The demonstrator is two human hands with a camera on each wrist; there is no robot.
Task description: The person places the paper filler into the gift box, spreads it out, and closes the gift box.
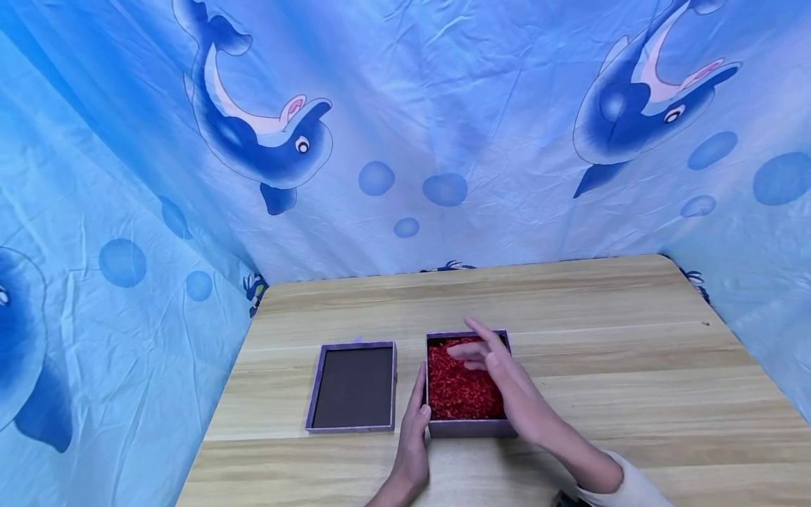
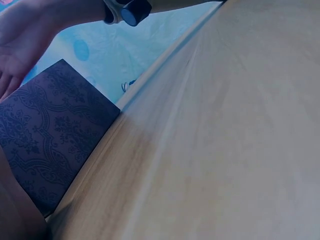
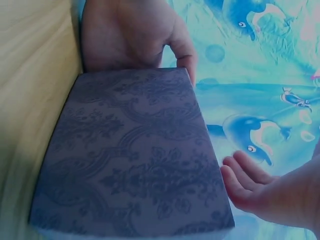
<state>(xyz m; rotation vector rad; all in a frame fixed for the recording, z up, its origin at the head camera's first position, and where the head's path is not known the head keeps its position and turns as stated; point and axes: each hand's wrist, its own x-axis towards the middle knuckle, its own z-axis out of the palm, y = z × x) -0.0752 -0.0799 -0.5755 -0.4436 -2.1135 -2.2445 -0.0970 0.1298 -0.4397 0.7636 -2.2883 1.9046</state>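
Note:
A purple patterned gift box (image 1: 470, 428) filled with red shredded paper (image 1: 465, 394) stands on the table. Along its left outer wall lies my left hand (image 1: 415, 433), fingers straight and the thumb by the rim near the front corner. My right hand (image 1: 500, 377) hovers over the box's right part, its fingers loosely extended with nothing held. In the right wrist view, the box's damask-patterned wall (image 3: 135, 155) fills the middle, the left hand (image 3: 130, 37) behind it and the right hand (image 3: 265, 190) beside its top edge. The left wrist view shows the patterned wall (image 2: 55, 135) too.
To the left of the box lies a shallow matching lid (image 1: 353, 387), its dark inside facing up. Both rest on a wooden table (image 1: 621, 338). Blue curtains (image 1: 405, 141) printed with dolphins hang along the table's back and sides.

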